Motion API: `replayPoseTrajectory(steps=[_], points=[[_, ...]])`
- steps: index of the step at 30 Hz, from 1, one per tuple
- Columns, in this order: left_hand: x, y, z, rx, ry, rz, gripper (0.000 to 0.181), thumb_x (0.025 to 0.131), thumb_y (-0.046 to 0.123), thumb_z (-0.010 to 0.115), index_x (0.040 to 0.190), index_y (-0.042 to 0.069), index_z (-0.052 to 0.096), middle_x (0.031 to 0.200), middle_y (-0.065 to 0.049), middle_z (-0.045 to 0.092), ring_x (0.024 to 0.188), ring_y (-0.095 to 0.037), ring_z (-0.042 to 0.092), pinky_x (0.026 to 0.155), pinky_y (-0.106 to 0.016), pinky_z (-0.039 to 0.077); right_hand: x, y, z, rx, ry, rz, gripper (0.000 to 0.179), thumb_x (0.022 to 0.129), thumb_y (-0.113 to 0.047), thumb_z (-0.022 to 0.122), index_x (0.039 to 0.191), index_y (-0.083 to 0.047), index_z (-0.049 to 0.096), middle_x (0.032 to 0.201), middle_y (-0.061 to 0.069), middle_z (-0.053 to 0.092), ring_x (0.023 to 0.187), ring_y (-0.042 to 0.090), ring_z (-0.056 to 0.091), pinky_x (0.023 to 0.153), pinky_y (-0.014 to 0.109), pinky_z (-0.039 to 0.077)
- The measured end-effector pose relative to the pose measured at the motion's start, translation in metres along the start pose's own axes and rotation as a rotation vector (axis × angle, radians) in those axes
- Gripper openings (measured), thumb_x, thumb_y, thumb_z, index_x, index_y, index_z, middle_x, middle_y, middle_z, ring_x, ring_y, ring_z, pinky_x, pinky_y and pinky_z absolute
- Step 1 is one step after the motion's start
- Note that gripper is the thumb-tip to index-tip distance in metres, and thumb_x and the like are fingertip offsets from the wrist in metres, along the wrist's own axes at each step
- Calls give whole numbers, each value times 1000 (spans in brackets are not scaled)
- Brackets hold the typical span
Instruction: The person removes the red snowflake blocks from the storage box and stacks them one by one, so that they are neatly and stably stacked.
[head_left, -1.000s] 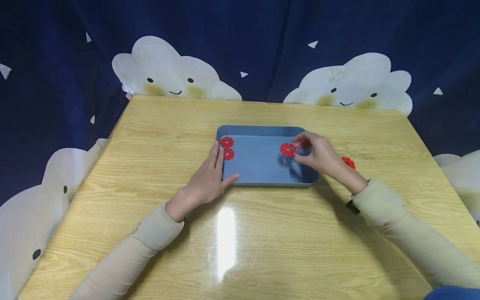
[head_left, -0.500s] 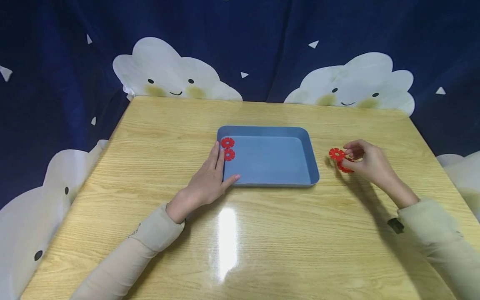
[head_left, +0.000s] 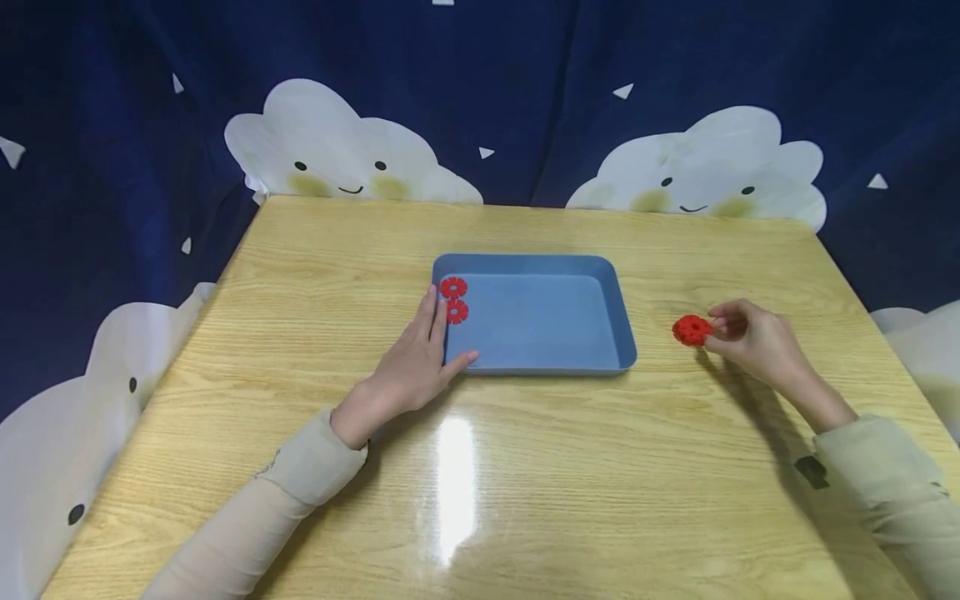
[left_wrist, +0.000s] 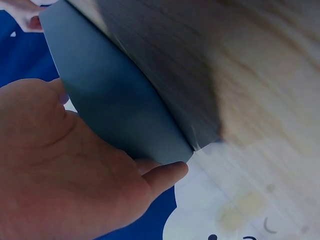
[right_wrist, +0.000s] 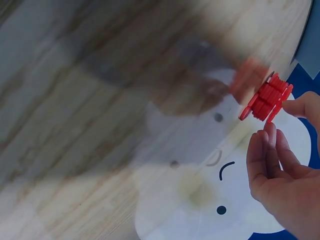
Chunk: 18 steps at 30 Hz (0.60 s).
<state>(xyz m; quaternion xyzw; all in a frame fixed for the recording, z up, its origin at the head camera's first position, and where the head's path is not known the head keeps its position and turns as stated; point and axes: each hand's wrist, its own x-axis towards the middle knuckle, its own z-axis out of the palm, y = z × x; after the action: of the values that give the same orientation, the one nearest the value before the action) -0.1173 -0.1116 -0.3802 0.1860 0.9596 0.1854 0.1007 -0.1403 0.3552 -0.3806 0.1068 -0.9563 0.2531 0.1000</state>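
Along the left wall of the blue tray (head_left: pixel 540 325) rests my left hand (head_left: pixel 401 362), its fingers fairly straight and its thumb spread over the near rim. Two red notched snowflake discs (head_left: pixel 453 288) lie flat inside the tray by that wall, the nearer one partly covered by my fingertips. Right of the tray, my right hand (head_left: pixel 757 342) pinches a red snowflake disc (right_wrist: pixel 278 107) between thumb and fingers. That disc tilts against a small red stack of discs (right_wrist: pixel 266 101) on the table; how many discs it holds is hard to tell.
The tray stands on a glossy wooden table (head_left: pixel 360 258) that reflects light near its front. Behind the table hangs a dark blue curtain (head_left: pixel 525 83) with white smiling clouds.
My right hand has moved right from above the tray to the stack, where it pinches a disc. The disc above the tray is now at the stack. My left hand stays put.
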Motion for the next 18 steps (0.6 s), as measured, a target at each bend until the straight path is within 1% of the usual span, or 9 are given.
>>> replayPoseTrajectory(steps=[5,8,10,12,15,18], points=[[0,0,2,2,1,4,91,100,56,41,153,-6,0,160,-21,-17,148,-33,-7,118,-42,13,0,1,1,-2,-16,6,33,75,-1,79,103,7,65,88,21,69,69,2,58,59,4,39],[0,0,1,-3,-4,0,91,100,56,41,153,-5,-1,160,-20,-18,148,-32,-8,118,-42,13,0,2,0,-12,-25,0,34,75,-1,79,104,8,65,89,23,68,71,12,62,59,4,39],[-1,0,1,-3,-7,-3,91,101,56,40,154,-5,-1,160,-20,-19,148,-31,-8,118,-42,12,1,2,-1,-18,-25,-5,34,76,-2,80,105,8,65,89,23,68,72,14,61,60,4,38],[0,0,1,-1,-6,-3,91,101,56,40,153,-5,-1,160,-20,-19,148,-31,-8,118,-42,12,3,-1,-2,-20,-25,-6,35,77,-3,80,106,7,65,91,23,69,73,12,61,60,4,38],[0,-1,1,3,-2,-1,91,100,56,40,153,-5,0,160,-20,-18,148,-32,-8,118,-41,12,7,-11,-3,-14,-32,-15,35,78,-5,80,108,6,64,93,22,69,74,14,63,63,5,38],[0,-1,1,1,0,1,91,101,56,40,153,-6,0,160,-20,-19,148,-32,-7,118,-42,12,15,-30,0,9,-44,-39,35,80,-4,78,110,6,64,95,23,68,79,28,66,65,8,41]])
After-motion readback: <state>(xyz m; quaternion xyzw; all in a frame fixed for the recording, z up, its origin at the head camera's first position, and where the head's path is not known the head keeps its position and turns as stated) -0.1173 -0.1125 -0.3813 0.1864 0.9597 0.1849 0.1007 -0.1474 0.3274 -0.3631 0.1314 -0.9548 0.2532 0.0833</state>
